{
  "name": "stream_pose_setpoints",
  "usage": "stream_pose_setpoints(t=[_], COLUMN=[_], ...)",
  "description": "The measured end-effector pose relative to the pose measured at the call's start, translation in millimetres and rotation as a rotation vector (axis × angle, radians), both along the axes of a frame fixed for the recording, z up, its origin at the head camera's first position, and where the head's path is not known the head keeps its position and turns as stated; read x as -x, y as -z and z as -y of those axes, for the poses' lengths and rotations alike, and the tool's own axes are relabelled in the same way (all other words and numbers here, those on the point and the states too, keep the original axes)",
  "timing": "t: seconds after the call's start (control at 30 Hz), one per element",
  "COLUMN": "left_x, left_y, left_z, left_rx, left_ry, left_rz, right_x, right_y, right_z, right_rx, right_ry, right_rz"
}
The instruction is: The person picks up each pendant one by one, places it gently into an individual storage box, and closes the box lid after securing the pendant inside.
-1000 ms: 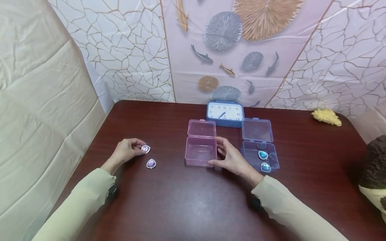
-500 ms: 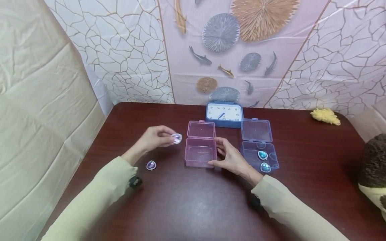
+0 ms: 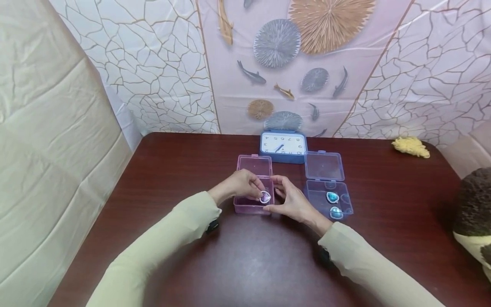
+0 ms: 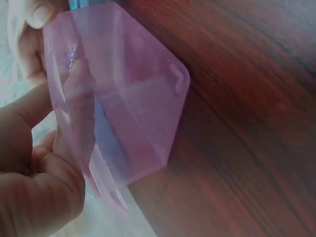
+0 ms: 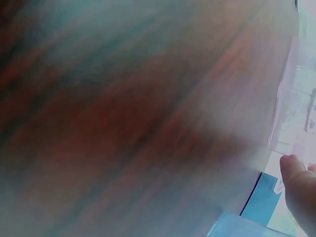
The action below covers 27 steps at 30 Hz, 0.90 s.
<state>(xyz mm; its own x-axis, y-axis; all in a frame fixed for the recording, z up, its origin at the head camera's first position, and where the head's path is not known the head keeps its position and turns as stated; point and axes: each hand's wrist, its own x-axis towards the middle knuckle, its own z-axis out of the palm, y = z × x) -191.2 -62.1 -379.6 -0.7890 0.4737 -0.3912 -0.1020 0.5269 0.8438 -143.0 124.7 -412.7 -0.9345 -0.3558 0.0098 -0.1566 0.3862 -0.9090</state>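
Note:
In the head view my left hand [image 3: 243,184] pinches a purple heart-shaped gem [image 3: 265,197] with a pearly rim, held inside the open pink plastic box [image 3: 251,209]. The left wrist view shows those fingers behind the clear pink wall [image 4: 148,98], the gem's edge [image 4: 73,55] at their tips. My right hand [image 3: 293,200] grips the pink box's right side, thumb at the front corner and fingers toward the back. Only part of that hand [image 5: 301,192] enters the right wrist view. The second purple gem is out of sight, with my left sleeve over its spot.
Right of my right hand stands an open blue plastic box [image 3: 318,200] holding two turquoise gems [image 3: 332,197]. Behind the boxes is a blue clock [image 3: 284,147]. A yellow fluffy item [image 3: 411,147] lies at the back right, and a brown plush [image 3: 475,204] sits at the right edge.
My left hand has picked the purple gem up from the table at left and carried it rightward into the pink box. My right hand has stayed on the box.

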Motion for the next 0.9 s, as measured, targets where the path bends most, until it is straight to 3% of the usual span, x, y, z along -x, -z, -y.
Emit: stream_pose_setpoints(t=[0.27,0.6,0.9], left_x=[-1.7,-3.7,-7.3], left_y=[-2.6,-0.4,1.0], left_z=[-11.3,-15.5,-15.2], left_rx=[0.098,0.325,0.329], left_ry=[0.053,0.148,0.197], left_rz=[-0.007,-0.193,-0.252], right_x=[0.5,0.9,0.5], right_y=[0.1,0.7,1.4], right_z=[0.0,0.5,0.3], right_rx=[-0.009,-0.018,-0.039], right_ry=[0.003,-0.005,0.000], right_rz=[-0.006,-0.005,0.005])
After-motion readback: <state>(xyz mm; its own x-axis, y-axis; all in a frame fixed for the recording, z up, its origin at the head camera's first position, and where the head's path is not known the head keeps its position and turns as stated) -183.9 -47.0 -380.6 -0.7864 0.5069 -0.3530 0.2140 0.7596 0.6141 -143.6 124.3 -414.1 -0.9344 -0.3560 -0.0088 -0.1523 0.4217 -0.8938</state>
